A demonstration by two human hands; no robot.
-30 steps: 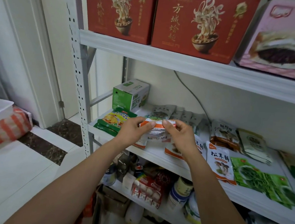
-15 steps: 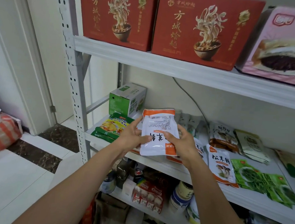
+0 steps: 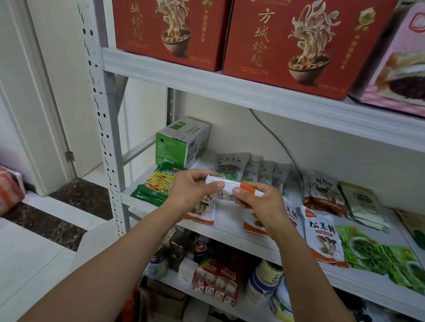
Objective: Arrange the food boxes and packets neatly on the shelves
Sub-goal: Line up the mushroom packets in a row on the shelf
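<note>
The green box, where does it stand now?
In the head view, the green box stands at the back left corner of the middle shelf, behind the yellow and green packets.

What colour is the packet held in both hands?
White with an orange band at one end, packet seen nearly edge-on in the head view.

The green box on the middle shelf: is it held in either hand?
No, the green box stands untouched at the shelf's back left; both hands hold a white-and-orange packet.
</note>
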